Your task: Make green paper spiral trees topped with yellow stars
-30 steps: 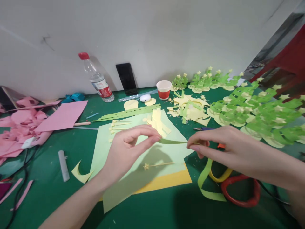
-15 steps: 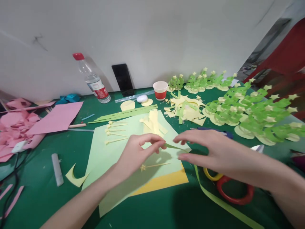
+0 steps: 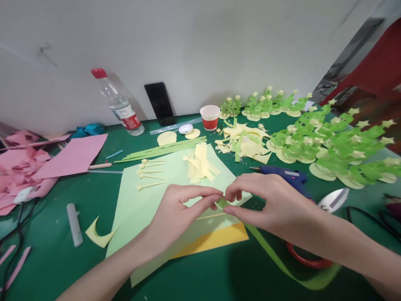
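Note:
My left hand (image 3: 181, 211) and my right hand (image 3: 266, 200) meet over a pale green paper sheet (image 3: 140, 200), fingertips pinching the end of a long green paper strip (image 3: 275, 261). The strip trails down to the right across the green table (image 3: 78, 267) and curls near the front edge. Part of a thin yellow star-tipped stick (image 3: 209, 216) shows under my hands. A yellow sheet (image 3: 216, 238) lies beneath the green one.
A blue glue gun (image 3: 286, 175) and red-handled scissors (image 3: 332, 200) lie to the right. Behind them stand many green paper trees (image 3: 332, 146). At the back are a water bottle (image 3: 119, 104), a phone (image 3: 159, 103), a paper cup (image 3: 209, 117), yellow scraps (image 3: 247, 142). Pink paper (image 3: 72, 156) is at the left.
My right hand has moved left along the strip until its fingertips meet my left hand's. The strip's tail has straightened out to the right. The glue gun and scissor blades have become visible.

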The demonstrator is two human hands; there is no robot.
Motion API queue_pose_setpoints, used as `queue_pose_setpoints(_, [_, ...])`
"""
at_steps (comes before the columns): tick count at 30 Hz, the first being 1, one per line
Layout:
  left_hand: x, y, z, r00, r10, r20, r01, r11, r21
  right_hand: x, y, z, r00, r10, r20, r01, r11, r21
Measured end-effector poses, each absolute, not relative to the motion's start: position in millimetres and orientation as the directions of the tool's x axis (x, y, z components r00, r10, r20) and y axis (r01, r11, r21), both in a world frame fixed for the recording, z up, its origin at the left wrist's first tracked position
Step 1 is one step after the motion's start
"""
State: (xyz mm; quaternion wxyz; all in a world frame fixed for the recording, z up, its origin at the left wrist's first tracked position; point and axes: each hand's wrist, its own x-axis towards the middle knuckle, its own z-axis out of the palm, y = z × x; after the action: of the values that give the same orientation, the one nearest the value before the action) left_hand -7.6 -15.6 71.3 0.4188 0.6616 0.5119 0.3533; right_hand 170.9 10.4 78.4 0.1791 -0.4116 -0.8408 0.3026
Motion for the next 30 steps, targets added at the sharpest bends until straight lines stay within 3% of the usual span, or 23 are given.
queue_pose_setpoints(8, [-7.7,-13.3,69.6,0.277,0.956,0.094,0.351,-0.192,0.916,170.1,13.2,67.6,-0.636,0.740,0.219,0.524,0.622,-0.582])
queue_pose_setpoints(12, [-9.5,-12.1,72.4,0.334,0.937,0.098,0.380,-0.230,0.896,172.2,12.7,73.1,-0.644,0.743,0.185,0.536,0.610,-0.584])
queue_pose_setpoints(19, [-8.9,-15.2,66.3,0.298,0.919,0.258,0.406,-0.367,0.837,170.6,11.0,77.1,-0.655,0.747,0.114,0.550,0.574,-0.607])
queue_pose_setpoints(30, [-6.5,-17.9,63.5,0.270,0.927,0.262,0.340,-0.346,0.874,174.1,5.4,74.8,-0.678,0.717,0.158,0.490,0.602,-0.630])
